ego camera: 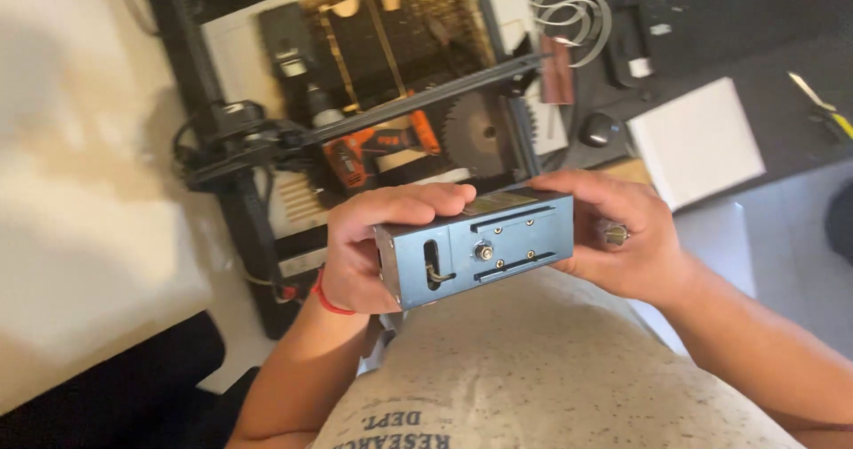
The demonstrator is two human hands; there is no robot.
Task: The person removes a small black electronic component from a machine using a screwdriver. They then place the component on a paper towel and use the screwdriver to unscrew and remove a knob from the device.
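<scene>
Both my hands hold a blue-grey metal box (480, 249) level in front of my chest. It has slots, small screws, a round bolt in the middle and a bent metal piece in an oval opening. My left hand (369, 245) grips its left end, fingers curled over the top. My right hand (622, 236) grips its right end, where a small brass-coloured knob (615, 232) shows between the fingers.
Below lies a black metal frame (240, 138) with cables, an orange-and-black tool (378, 151) and a toothed round blade (480, 134). To the right sit a white box (697, 143), a coiled white cable (573, 9), a black round object (600, 129) and a yellow-handled tool (826, 111).
</scene>
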